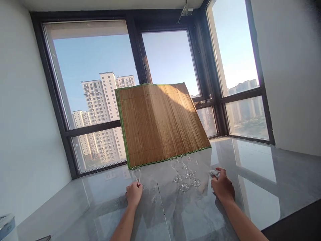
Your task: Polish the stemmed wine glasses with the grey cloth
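My left hand is closed around the stem of a small stemmed glass, which stands upright at the left of the grey marble-look counter. On the right, my right hand is closed on a crumpled white cloth or tissue, low over the counter; its exact kind I cannot make out. Between my hands several more clear stemmed glasses stand upright in a close group, nearer to the right hand. Neither hand touches that group.
Behind the glasses a brown bamboo mat with green edging leans against the dark window frame. The glossy counter has a seam running through its middle. A white container stands at the lower left, and a dark flat object lies beside it.
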Available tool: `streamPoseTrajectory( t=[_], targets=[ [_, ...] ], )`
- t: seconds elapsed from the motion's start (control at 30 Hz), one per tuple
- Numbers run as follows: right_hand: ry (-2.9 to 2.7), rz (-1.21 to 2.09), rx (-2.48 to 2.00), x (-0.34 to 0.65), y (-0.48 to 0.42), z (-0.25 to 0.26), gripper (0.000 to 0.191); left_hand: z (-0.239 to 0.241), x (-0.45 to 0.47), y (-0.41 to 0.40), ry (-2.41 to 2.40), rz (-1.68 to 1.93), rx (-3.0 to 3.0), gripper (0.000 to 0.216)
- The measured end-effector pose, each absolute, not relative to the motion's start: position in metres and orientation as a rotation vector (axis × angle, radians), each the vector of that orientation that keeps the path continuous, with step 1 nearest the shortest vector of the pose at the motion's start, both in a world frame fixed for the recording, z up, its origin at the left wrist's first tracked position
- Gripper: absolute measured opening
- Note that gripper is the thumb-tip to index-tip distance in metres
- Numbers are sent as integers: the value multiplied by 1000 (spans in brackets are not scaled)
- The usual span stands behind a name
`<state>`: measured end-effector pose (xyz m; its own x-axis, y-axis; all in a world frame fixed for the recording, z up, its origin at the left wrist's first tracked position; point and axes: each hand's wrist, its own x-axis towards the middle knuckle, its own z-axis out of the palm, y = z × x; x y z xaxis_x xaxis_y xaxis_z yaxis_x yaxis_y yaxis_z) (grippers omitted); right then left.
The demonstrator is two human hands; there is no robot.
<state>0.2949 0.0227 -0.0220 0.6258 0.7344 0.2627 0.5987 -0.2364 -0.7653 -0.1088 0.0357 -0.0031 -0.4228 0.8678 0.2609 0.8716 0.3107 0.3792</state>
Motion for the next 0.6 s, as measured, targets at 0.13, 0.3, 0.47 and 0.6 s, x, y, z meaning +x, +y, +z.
streamPoseTrajectory(
  t=[0.13, 0.3, 0.47, 0.6],
  targets=[
    [-1071, 182, -1944, 295, 22, -21, 42, -3, -117, 37, -2647, -733, -1547, 27],
    [-1049, 216, -1943, 294, 22, -20, 42, 3, -110, 31, -2760, -699, -1407, 33],
    [-1044, 213, -1921, 294, 23, -21, 41, 11, -67, 6, -2501, -782, -1689, 21],
    [-1056, 195, -1904, 293, 24, -21, 39, 3, -1, -17, -2014, -910, -2450, 18]
  ],
)
